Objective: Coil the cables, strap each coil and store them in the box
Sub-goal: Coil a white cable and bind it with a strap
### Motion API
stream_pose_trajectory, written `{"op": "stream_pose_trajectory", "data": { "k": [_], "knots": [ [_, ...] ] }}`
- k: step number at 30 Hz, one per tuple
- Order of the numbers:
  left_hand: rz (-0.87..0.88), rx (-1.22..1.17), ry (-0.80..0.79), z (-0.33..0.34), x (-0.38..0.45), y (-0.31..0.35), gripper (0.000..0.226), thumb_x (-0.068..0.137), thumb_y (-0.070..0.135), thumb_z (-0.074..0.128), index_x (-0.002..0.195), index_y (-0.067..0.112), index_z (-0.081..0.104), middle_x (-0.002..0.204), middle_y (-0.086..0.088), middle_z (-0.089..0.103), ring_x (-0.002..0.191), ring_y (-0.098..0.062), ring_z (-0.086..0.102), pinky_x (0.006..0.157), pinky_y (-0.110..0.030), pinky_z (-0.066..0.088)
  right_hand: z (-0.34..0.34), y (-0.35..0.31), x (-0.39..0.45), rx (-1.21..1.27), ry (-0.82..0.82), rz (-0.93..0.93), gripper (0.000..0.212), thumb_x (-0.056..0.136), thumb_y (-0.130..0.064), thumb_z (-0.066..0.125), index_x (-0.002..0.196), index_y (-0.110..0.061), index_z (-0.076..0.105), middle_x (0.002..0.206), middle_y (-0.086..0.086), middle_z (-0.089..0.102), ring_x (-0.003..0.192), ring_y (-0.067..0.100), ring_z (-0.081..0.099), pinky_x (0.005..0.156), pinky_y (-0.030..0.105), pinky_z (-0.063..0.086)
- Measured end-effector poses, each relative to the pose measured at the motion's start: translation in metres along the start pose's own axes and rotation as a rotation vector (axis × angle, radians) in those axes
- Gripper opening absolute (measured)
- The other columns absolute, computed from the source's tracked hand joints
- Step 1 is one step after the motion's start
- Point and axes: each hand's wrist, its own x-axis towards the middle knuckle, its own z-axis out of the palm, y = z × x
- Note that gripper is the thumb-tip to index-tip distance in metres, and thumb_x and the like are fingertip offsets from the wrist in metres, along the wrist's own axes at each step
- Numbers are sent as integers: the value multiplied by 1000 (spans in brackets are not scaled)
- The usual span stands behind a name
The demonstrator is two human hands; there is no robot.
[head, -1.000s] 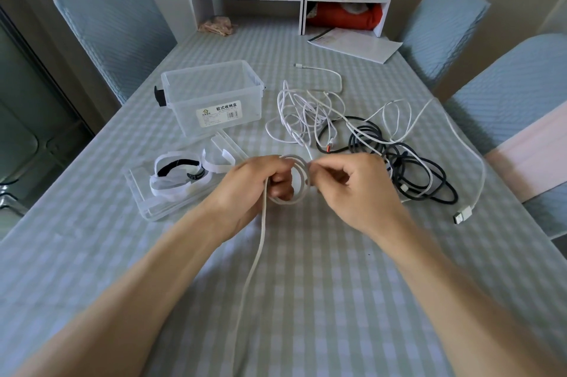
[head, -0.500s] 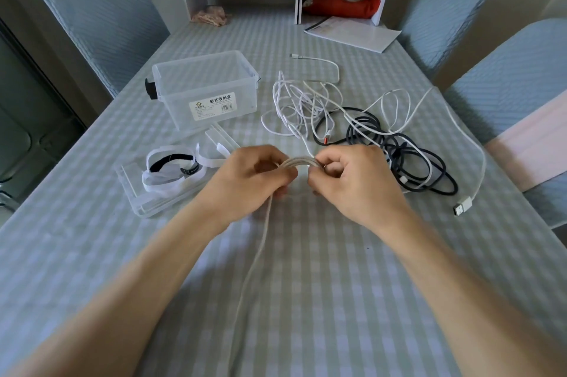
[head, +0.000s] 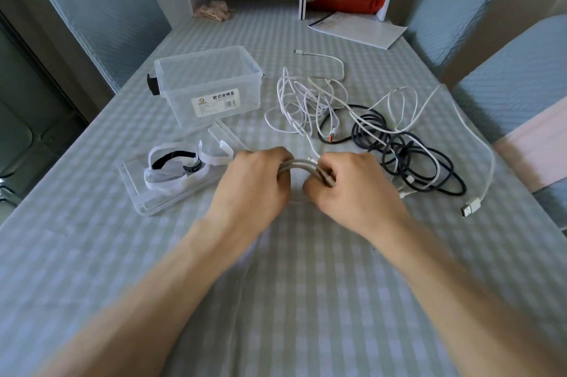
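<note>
A small coil of pale grey-white cable (head: 302,165) is held above the middle of the desk (head: 306,300), which is covered with a pale blue-and-white checked cloth. The left side of the coil is gripped by the curled fingers of the left hand (head: 254,189), and its right side is pinched by the right hand (head: 352,192); only the upper arc of the loops is seen between them.

Beyond the left hand, a clear rectangular plastic box (head: 211,85) with a white label is set open on the desk, and its clear flat lid (head: 171,180) is laid just in front of it. On the lid, several white fabric straps and one black strap (head: 175,166) are piled.

Beyond the right hand, a loose tangle of thin white cables (head: 310,100) is spread, and beside it a tangled black cable (head: 399,143) is heaped. A white USB plug (head: 471,209) is seen at the right end of the heap.
</note>
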Motion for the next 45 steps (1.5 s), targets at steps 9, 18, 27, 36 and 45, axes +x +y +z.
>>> {"op": "stream_pose_trajectory", "data": {
  "k": [9, 18, 27, 36, 45],
  "knots": [
    [50, 9, -96, -2, -3, 12, 37, 77, 19, 37, 88, 14, 72, 61, -6, 61, 63, -34, 57, 57, -42, 49, -10, 4, 2, -200, -3, -47, 43, 94, -33, 53, 58, -17, 37, 56, 2, 42, 64, 32, 43, 52, 34, 22],
    [-195, 77, -144, -16, 0, 4, 21, 88, 14, 49, 98, 17, 68, 68, -2, 65, 69, -26, 63, 57, -31, 47, -4, -3, 4, 2, -283, 129, 47, 95, -38, 48, 65, -5, 61, 60, 9, 62, 64, 32, 63, 69, 41, 54],
    [-162, -128, -224, -12, -2, 8, 29, 85, 3, 50, 93, 21, 71, 63, 9, 59, 56, -9, 54, 47, -13, 34, -9, 1, 0, -174, -173, 20, 39, 91, -37, 53, 60, -14, 43, 56, 2, 48, 62, 31, 51, 47, 31, 23],
    [-93, 174, 4, -17, -1, 11, 15, 85, 24, 54, 99, 19, 57, 62, 3, 56, 64, -31, 57, 53, -32, 34, -15, -8, 0, -298, -47, 2, 54, 102, -45, 37, 55, -17, 30, 54, -2, 32, 63, 33, 39, 58, 34, 26],
    [18, 185, -179, -19, 1, 12, 15, 87, 21, 46, 94, 19, 60, 72, -2, 63, 71, -31, 59, 57, -36, 45, -5, -10, -1, -156, -201, -84, 50, 101, -35, 40, 54, -22, 32, 54, -2, 37, 61, 29, 42, 51, 35, 20]
  ]
}}
